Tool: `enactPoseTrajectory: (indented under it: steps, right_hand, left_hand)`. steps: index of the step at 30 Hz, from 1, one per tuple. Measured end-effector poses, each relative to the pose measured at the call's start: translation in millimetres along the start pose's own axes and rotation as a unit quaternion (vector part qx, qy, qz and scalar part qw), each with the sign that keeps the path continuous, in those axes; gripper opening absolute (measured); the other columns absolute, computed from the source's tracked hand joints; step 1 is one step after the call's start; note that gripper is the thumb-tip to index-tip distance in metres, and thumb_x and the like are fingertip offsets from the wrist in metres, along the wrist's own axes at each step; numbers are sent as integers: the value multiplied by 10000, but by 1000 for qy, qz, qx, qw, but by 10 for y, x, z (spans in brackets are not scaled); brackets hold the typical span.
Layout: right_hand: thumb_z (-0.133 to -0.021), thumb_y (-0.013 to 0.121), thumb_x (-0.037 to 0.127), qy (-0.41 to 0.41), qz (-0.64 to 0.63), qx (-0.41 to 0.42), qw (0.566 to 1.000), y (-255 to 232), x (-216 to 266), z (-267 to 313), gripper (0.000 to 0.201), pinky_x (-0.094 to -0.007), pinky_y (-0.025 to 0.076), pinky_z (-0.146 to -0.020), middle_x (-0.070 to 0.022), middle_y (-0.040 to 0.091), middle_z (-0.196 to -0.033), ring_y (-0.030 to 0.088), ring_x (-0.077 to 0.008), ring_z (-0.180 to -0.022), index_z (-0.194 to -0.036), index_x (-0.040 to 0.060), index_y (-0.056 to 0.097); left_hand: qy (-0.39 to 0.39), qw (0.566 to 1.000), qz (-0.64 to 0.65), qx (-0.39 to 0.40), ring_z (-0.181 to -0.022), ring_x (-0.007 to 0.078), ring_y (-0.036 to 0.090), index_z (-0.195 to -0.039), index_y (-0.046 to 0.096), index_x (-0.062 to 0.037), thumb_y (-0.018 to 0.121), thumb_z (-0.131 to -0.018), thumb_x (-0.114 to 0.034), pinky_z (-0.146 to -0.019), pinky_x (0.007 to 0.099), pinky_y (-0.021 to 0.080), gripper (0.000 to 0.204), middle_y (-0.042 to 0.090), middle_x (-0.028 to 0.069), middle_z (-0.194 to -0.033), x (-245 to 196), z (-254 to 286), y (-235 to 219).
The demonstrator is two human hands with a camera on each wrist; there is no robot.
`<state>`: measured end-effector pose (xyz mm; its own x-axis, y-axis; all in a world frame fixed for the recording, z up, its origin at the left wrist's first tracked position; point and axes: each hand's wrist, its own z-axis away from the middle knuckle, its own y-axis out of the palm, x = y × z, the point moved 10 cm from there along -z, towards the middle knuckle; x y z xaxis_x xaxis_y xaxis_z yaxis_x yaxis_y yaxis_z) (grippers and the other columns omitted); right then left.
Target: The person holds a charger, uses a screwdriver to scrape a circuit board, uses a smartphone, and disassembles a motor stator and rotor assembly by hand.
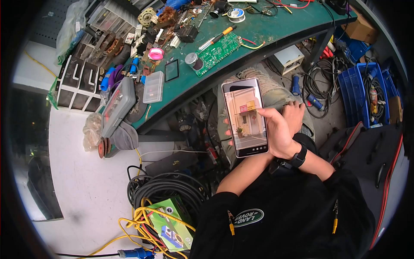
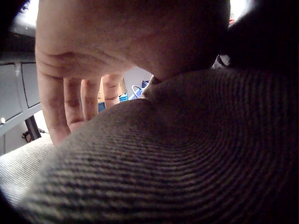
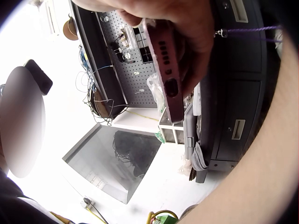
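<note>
In the head view my forearms cross over my lap. My right hand (image 1: 279,134) grips a smartphone (image 1: 246,150), its fingers wrapped behind the case to the far edge and its thumb over the right side of the lit screen. A photo of a doorway with signs shows on that screen. From the right wrist, the phone (image 3: 164,65) appears bottom end on, with its speaker holes and charging port. My left hand (image 1: 294,115) rests on my knee, holding nothing. The left wrist view has its fingers hanging over the ribbed trouser fabric (image 2: 154,154).
A green workbench (image 1: 181,95) carries a circuit board (image 1: 217,54), a solder spool (image 1: 236,15) and many loose parts. Blue crates (image 1: 351,88) stand at the right. Coiled black cable (image 1: 172,183) and a green box (image 1: 172,220) lie at lower left.
</note>
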<state>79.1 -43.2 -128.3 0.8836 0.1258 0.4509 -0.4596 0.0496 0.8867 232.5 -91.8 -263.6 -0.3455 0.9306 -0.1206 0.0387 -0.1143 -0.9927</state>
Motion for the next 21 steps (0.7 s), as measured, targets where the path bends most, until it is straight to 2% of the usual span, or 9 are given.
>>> enactPoseTrajectory:
  steps: [16, 18, 21]
  right_hand:
    - [-842, 435, 250, 11, 17, 5, 1000, 9, -14, -12, 654, -524, 495, -945, -255, 531, -1298, 600, -391, -1104, -1429, -21, 339]
    - [-842, 420, 182, 4, -5, 6, 1000, 9, -2, -14, 607, -494, 522, -922, -253, 562, -1269, 616, -379, -1102, -1401, -51, 380]
    - [-838, 420, 168, 0, -4, 10, 1000, 7, 1, -18, 603, -493, 526, -915, -254, 565, -1263, 620, -377, -1097, -1398, -53, 384]
  left_hand:
    - [-5, 1000, -3, 12, -965, 254, 613, -1133, 548, -56, 813, -680, -335, -752, 330, 531, 594, 604, 110, -1014, 5, -5, -15]
    - [-5, 1000, -6, 16, -966, 251, 612, -1130, 549, -58, 813, -681, -339, -749, 328, 530, 591, 603, 108, -1013, 4, -4, -13]
    - [-5, 1000, -3, 13, -966, 251, 612, -1122, 550, -59, 812, -681, -340, -748, 326, 530, 585, 602, 106, -1013, 3, -1, -39]
